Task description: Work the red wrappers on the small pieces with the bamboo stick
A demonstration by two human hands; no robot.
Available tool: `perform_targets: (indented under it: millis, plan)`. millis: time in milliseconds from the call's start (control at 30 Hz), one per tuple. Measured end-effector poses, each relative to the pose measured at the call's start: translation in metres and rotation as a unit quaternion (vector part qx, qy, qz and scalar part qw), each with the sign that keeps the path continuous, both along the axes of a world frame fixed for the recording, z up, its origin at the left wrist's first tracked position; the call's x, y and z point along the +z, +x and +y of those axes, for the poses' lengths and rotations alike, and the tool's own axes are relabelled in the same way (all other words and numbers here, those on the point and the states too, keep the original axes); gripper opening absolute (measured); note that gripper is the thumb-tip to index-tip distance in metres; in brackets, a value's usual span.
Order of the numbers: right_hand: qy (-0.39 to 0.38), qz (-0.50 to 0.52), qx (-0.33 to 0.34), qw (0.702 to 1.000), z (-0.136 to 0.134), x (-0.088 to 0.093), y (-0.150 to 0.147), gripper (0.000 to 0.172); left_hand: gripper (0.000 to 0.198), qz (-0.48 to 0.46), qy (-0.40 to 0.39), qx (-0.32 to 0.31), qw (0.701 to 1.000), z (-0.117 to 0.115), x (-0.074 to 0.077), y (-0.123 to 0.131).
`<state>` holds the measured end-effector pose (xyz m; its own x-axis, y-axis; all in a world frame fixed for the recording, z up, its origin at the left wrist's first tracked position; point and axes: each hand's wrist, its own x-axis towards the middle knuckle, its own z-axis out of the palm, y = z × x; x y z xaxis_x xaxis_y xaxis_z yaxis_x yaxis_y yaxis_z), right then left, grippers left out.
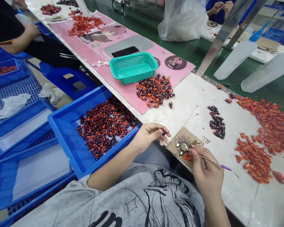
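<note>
Left hand (149, 137) pinches a small dark piece (164, 133) between thumb and fingertips, just beside a cardboard pad (191, 135) on the bench (239, 201). Right hand (207, 168), nearer the pad, pinches a purple-handled pick (223, 167), long axis slanting up-left, its far end reaching a small metal dish (184, 146).

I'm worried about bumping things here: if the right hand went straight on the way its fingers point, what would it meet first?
Most likely the small brown card, just ahead of the right hand, which holds a thin purple-handled tool. Depth is unclear, so the fingers may already touch it.
</note>
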<state>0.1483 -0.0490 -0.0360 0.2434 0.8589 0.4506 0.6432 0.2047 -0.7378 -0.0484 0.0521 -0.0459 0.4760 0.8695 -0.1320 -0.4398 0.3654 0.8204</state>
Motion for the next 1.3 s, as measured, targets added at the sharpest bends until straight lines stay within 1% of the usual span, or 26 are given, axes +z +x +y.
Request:
perform_targets:
  millis: [133,233,333,433,533,633,733,900,967,1100,1300]
  plan:
    - [-0.011,0.013,-0.007,1.000,0.001,0.000,-0.005,0.018,0.037,0.036,0.007,0.035,0.999,-0.006,0.001,0.004]
    - [-0.025,0.043,-0.033,0.998,0.000,-0.001,-0.009,0.021,0.039,0.054,-0.016,0.054,0.997,-0.011,0.001,0.008]
    - [-0.037,0.079,-0.064,0.994,-0.001,0.002,-0.012,0.024,0.042,0.047,-0.040,0.044,0.997,-0.016,0.003,0.010]
    - [-0.046,0.125,-0.085,0.987,-0.001,0.006,-0.012,0.027,0.043,0.028,-0.046,0.025,0.998,-0.021,0.005,0.011]
    - [-0.056,0.186,-0.116,0.974,-0.001,0.006,-0.010,0.033,0.040,0.012,-0.043,0.001,0.999,-0.025,0.007,0.014]
    - [-0.050,0.223,-0.137,0.964,-0.003,0.003,-0.009,0.032,0.036,0.013,-0.050,0.001,0.999,-0.027,0.008,0.017]
    - [-0.035,0.242,-0.127,0.961,-0.006,0.002,-0.010,0.025,0.033,0.026,-0.055,0.001,0.998,-0.030,0.009,0.020]
    - [0.000,0.233,-0.059,0.971,-0.011,0.014,-0.018,0.013,0.031,0.052,-0.050,0.001,0.997,-0.036,0.010,0.023]
    - [0.006,0.213,-0.037,0.976,-0.011,0.020,-0.022,0.013,0.032,0.057,-0.047,0.002,0.997,-0.037,0.010,0.024]
    - [0.006,0.176,-0.027,0.984,-0.008,0.027,-0.027,0.016,0.034,0.069,-0.039,0.003,0.997,-0.037,0.010,0.024]
    - [0.010,0.157,-0.012,0.988,-0.005,0.028,-0.029,0.014,0.032,0.051,-0.054,0.002,0.997,-0.036,0.013,0.023]
